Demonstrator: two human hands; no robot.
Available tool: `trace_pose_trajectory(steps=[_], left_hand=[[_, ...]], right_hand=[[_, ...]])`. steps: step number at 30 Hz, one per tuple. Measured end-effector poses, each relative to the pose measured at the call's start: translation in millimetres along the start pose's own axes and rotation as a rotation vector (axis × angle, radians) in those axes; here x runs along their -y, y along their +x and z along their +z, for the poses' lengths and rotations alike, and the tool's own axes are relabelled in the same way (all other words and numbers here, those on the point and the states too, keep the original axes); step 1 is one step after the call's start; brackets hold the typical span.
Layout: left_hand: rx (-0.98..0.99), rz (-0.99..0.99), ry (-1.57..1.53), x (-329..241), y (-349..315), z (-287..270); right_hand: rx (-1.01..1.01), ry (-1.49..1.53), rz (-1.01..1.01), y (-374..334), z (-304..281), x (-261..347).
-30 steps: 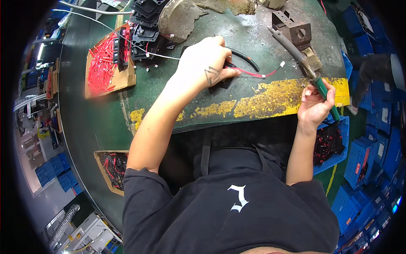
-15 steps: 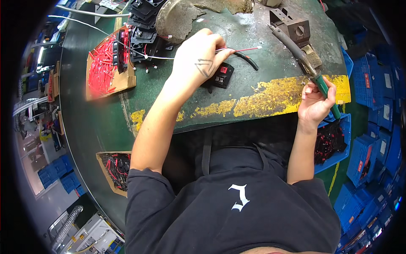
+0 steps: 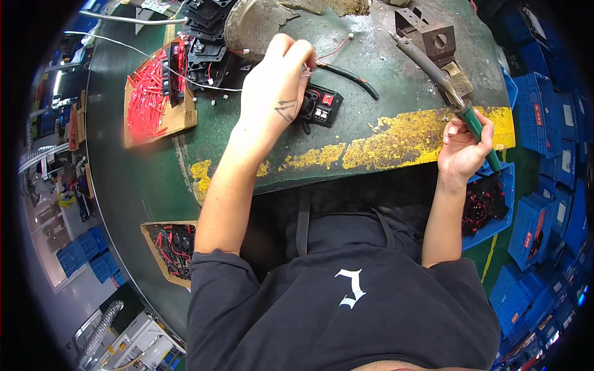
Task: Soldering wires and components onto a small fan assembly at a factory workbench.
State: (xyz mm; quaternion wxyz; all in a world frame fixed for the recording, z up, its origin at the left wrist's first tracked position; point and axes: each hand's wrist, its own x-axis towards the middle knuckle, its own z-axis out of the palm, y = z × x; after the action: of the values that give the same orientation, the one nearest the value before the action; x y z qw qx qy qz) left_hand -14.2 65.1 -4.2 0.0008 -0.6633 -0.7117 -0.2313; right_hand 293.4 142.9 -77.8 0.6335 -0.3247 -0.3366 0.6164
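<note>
My left hand (image 3: pixel 275 83) is closed in a pinch above the bench, with a thin wire at the fingertips. A long pale strand (image 3: pixel 207 87) runs into that hand from the left. Beyond the fingers a thin red wire (image 3: pixel 334 51) stretches to a small white connector (image 3: pixel 350 36). Partly covered by the hand lies a black module (image 3: pixel 325 106) with a red part and metal contacts. A black curved tool handle (image 3: pixel 349 75) rests beside it. My right hand (image 3: pixel 464 145) grips the green handle of a soldering iron (image 3: pixel 436 77), its tip pointing away from me.
A rusty metal bracket stand (image 3: pixel 427 37) stands beside the iron. Stacked black housings (image 3: pixel 207 49) and a cardboard box of red sleeves (image 3: pixel 148 93) sit at left. Another box (image 3: pixel 170 247) holds black and red parts. Blue crates (image 3: pixel 535 117) line the right, beyond the yellow-marked bench edge (image 3: pixel 396 142).
My left hand has shifted left, and the red wire with its white connector now points upward. More of the black module shows. The right hand and iron have barely moved.
</note>
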Motion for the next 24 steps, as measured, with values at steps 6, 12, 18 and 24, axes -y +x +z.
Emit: trace_pose_trajectory(steps=[6,12,18,24], left_hand=[[0.129,0.186,-0.176,14.3,-0.1,-9.8],[0.162,0.190,-0.165,21.4,-3.7,-16.0],[0.233,0.129,-0.042,22.0,-6.3,-26.7],[0.302,0.110,0.064,24.5,-11.2,-35.2]], right_hand=[[0.002,0.002,-0.008,-3.0,0.9,1.2],[-0.016,-0.020,0.018,-2.0,1.2,-0.4],[-0.026,-0.044,0.006,-1.6,2.4,2.1],[-0.036,-0.033,0.019,-1.2,2.6,0.3]])
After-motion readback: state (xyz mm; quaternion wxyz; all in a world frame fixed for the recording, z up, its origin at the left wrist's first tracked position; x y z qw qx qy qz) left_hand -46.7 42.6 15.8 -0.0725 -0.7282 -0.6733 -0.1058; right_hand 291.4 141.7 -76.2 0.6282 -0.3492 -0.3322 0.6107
